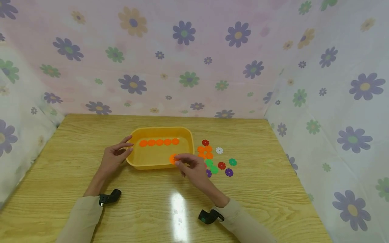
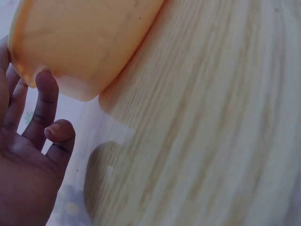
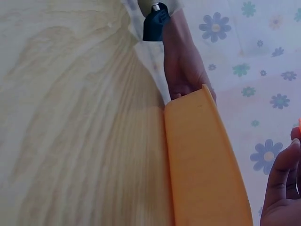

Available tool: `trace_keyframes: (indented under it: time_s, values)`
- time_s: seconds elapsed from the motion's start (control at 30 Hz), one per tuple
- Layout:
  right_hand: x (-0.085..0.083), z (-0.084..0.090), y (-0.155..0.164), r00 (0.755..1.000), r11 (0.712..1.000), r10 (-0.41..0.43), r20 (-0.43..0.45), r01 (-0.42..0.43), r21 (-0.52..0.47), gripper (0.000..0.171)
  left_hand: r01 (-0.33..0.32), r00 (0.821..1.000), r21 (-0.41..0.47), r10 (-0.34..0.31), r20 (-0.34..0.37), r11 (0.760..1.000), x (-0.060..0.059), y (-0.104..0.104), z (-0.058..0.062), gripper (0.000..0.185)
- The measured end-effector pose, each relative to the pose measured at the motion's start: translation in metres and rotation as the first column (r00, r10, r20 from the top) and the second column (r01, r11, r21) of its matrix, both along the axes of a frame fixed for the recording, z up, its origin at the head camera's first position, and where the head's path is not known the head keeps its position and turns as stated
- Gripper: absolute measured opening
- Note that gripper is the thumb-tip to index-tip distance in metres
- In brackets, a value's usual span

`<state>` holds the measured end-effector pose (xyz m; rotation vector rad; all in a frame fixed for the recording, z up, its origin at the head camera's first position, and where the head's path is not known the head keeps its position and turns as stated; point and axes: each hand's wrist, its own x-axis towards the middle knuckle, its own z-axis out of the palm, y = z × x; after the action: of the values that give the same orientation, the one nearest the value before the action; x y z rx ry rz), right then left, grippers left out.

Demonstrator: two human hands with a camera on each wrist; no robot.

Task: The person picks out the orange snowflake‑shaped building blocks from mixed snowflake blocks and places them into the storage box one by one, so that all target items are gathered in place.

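Note:
My right hand (image 1: 194,168) pinches an orange notched plastic disc (image 1: 173,159) between thumb and fingertips, over the near right rim of a yellow plastic tray (image 1: 152,162). In the right wrist view only part of that hand (image 3: 284,183) shows at the right edge, beside the tray (image 3: 202,160). Several orange discs (image 1: 159,142) lie in a row along the far side inside the tray. My left hand (image 1: 112,158) is at the tray's left end, its fingers loosely bent and touching the rim. The left wrist view shows that hand (image 2: 33,141) against the tray's outer wall (image 2: 80,52).
Right of the tray, loose discs lie on the wooden table (image 1: 136,209): orange (image 1: 208,148), red (image 1: 222,165), green (image 1: 232,162), purple (image 1: 229,172) and one white (image 1: 219,150). My right hand partly covers this group. Flower-patterned cloth (image 1: 188,60) stands behind and at both sides.

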<state>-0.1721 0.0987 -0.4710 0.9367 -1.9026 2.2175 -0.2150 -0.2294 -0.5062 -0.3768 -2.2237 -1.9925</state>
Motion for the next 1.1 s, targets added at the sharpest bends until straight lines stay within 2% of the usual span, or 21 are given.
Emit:
trace_keyframes:
  time_s: [0.3, 0.67, 0.87, 1.1]
  values:
    - [-0.016, 0.007, -0.023, 0.997, 0.998, -0.067, 0.033, 0.067, 0.002, 0.015, 0.002, 1.0, 0.029, -0.002, 0.007, 1.0, -0.002, 0.0, -0.003, 0.031]
    - [-0.029, 0.008, -0.043, 0.988, 0.988, -0.128, 0.089, 0.119, 0.101, 0.016, -0.003, 1.0, 0.03, 0.003, 0.008, 1.0, -0.003, 0.0, -0.003, 0.03]
    - [-0.032, 0.009, -0.044, 0.99, 0.979, -0.109, 0.093, 0.091, 0.182, 0.016, -0.012, 1.0, 0.048, 0.012, 0.004, 0.999, -0.004, 0.001, -0.002, 0.027]
    - [-0.036, 0.011, -0.047, 0.989, 0.947, -0.068, 0.131, 0.023, 0.32, 0.017, 0.011, 1.0, 0.079, -0.012, 0.015, 0.997, -0.003, 0.0, -0.005, 0.03]
